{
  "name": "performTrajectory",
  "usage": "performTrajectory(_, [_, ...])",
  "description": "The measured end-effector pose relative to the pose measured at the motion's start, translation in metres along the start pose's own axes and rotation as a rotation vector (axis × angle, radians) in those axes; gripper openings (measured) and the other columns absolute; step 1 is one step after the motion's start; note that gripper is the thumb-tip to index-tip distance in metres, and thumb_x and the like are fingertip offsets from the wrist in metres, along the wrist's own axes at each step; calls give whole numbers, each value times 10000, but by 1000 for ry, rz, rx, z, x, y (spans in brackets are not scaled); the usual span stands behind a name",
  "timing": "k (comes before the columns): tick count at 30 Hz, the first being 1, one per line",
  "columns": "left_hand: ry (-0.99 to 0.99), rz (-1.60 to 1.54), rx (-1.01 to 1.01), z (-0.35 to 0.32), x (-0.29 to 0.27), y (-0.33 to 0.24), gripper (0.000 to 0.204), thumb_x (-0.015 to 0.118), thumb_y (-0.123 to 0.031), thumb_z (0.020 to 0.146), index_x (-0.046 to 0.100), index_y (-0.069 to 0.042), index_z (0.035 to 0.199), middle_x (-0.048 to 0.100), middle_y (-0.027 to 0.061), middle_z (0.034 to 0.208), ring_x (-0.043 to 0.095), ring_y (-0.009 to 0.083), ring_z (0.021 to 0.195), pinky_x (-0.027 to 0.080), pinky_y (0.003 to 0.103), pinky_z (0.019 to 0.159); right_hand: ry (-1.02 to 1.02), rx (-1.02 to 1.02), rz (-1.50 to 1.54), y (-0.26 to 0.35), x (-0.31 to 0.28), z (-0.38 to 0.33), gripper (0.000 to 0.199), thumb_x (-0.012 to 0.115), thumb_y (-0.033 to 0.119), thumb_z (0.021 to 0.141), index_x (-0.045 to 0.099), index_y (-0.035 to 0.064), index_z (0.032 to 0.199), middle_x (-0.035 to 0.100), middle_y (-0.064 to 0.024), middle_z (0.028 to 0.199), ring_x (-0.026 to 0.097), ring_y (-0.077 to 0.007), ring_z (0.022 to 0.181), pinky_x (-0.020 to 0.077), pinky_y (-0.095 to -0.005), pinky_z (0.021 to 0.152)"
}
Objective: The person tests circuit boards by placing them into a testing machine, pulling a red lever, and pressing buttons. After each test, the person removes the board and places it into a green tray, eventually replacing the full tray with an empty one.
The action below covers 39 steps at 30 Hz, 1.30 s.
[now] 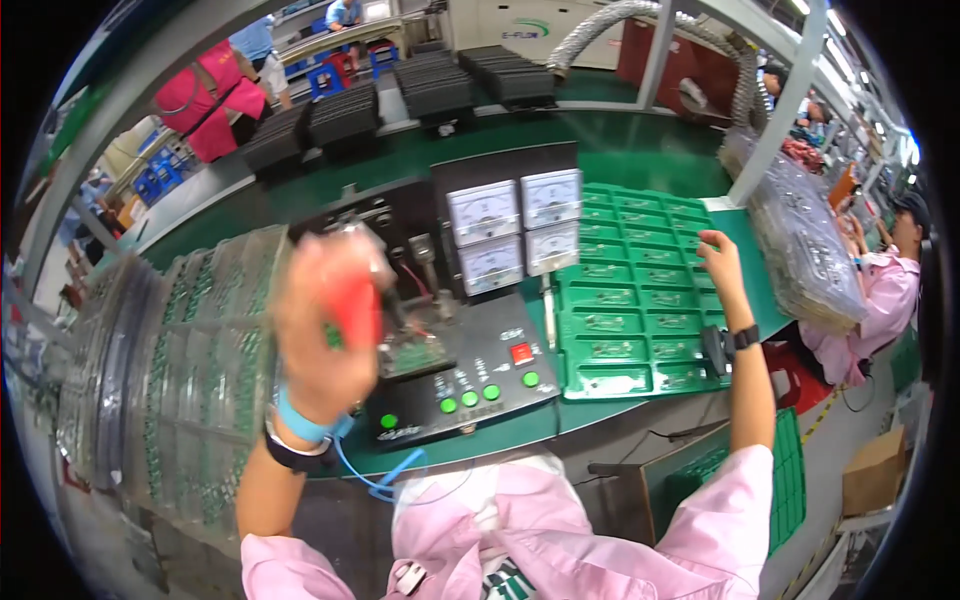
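My left hand (325, 335), blurred by motion, is closed round a red handle (352, 305) at the left of a black test fixture (465, 375). Beside it, a small green circuit board (418, 354) lies in the fixture under metal parts and wires. My right hand (722, 262) hovers over the right edge of a green compartment tray (612, 381), fingers slightly bent and apart, with nothing seen in them. Small boards lie in many of the tray's compartments. A blue strap with a coiled cord circles my left wrist; a dark band is on my right.
Four analogue meters (487, 215) stand behind the fixture, whose front has green buttons and a red switch (521, 353). Stacked clear trays of boards (205, 350) crowd the left; more clear trays (800, 235) stand right. A metal post (775, 125) rises there. A co-worker (868, 300) sits far right.
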<state>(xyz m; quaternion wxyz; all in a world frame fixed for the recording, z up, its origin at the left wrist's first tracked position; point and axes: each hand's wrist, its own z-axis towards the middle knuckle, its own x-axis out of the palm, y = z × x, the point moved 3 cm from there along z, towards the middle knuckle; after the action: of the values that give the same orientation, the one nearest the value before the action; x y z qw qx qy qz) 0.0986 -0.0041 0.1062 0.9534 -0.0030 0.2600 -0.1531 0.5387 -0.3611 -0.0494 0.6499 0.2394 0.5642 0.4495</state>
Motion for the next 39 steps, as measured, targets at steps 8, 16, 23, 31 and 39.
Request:
performTrajectory(8, [162, -122, -16, -58, -12, -17, 611, 739, -24, 740, 519, -76, 1308, 529, 151, 1332, 506, 381, 1248, 408, 475, 1034, 219, -837, -338, 169, 60, -188, 367, 667, 26, 808, 602, 59, 1168, 527, -148, 1360, 513, -345, 1238, 460, -424, 997])
performTrajectory(16, [472, -3, -94, -91, -9, 21, 738, 853, -346, 665, 557, -87, 1289, 551, 113, 1150, 550, 335, 1025, 436, 439, 936, 227, -1292, -136, 205, 125, -318, 467, 733, 127, 729, 627, 99, 1183, 567, -77, 1319, 533, -277, 1179, 416, -447, 1016])
performTrajectory(23, [520, -57, -124, -89, -16, 26, 802, 837, -475, 624, 569, -102, 1282, 539, 77, 996, 524, 292, 917, 435, 445, 890, 304, -1077, -120, 204, 143, -322, 417, 685, 113, 753, 636, 91, 1167, 613, -36, 1247, 575, -213, 1067, 423, -395, 948])
performTrajectory(31, [617, 64, -112, -92, -8, 24, 872, 804, -550, 593, 558, -102, 1300, 543, 53, 983, 524, 263, 943, 438, 438, 908, 273, -1101, -117, 209, 142, -317, 354, 688, 113, 741, 663, 84, 1093, 637, -47, 1190, 587, -214, 1013, 444, -399, 908])
performTrajectory(39, [429, -350, -240, -102, -4, 37, 763, 840, -413, 657, 541, -92, 1281, 550, 82, 968, 523, 288, 903, 455, 410, 844, 592, -1427, 227, 330, 131, -262, 376, 723, 164, 772, 648, 86, 1132, 631, -101, 1247, 612, -287, 1119, 468, -407, 933])
